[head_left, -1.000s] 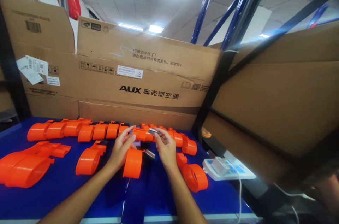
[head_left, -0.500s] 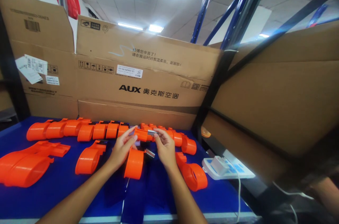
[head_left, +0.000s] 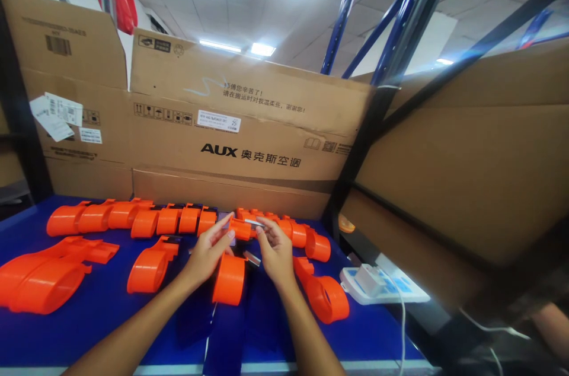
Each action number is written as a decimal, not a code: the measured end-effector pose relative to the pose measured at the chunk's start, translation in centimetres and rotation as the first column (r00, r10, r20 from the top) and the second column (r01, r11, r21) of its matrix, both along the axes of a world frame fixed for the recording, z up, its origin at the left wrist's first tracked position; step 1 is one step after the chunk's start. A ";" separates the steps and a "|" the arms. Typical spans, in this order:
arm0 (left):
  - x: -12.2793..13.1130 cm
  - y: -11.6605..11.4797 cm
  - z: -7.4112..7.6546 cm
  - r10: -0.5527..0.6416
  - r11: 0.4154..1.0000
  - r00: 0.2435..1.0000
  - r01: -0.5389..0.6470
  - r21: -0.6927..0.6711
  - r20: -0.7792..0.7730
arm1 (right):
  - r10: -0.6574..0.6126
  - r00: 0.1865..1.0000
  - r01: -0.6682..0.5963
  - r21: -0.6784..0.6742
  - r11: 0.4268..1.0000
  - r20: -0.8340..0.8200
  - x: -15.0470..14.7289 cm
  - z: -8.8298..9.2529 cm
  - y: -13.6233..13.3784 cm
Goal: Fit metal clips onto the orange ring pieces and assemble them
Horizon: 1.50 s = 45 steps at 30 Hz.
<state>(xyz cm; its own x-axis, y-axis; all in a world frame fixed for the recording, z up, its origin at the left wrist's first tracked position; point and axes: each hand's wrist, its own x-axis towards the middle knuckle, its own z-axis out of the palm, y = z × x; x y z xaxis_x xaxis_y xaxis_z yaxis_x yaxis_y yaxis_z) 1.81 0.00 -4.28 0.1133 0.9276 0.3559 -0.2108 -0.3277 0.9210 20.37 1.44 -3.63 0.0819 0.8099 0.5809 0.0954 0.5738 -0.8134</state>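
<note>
Near the middle of the blue table, my left hand pinches a small orange plastic piece between thumb and fingers. My right hand is closed on a thin silver metal strip, whose left end meets the orange piece; how far it goes in, I cannot tell. Just below the hands an orange plastic ring stands on the table, with another silver metal piece sticking out at its upper right. My fingers hide part of the held pieces.
A row of orange rings runs along the back, before a cardboard wall. More orange parts lie left and right. A white power strip with a cable is at right. Another person's arm shows far right.
The held orange piece and the metal strip have turned slightly, and the strip now looks thinner. Both hands stay nearly in place; the whole view has shifted a little.
</note>
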 end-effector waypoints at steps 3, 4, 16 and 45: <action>-0.1 0.3 -0.1 0.041 0.999 0.998 -0.041 -0.004 0.041 | 0.026 0.994 -0.030 -0.033 0.999 -0.106 -0.2 0.2 0.0; -0.2 0.5 -0.1 0.059 0.998 0.996 -0.058 -0.010 0.062 | 0.034 0.992 -0.040 -0.041 0.998 -0.122 -0.2 0.2 -0.1; -0.7 0.9 -0.1 0.105 0.994 0.994 -0.105 -0.009 0.007 | 0.018 0.994 -0.021 0.025 0.999 0.108 0.7 -0.1 -0.2; -1.5 1.9 -0.1 0.137 0.984 0.955 -0.099 -0.151 0.264 | -0.023 0.403 -0.059 0.051 0.997 0.915 0.4 0.0 -1.8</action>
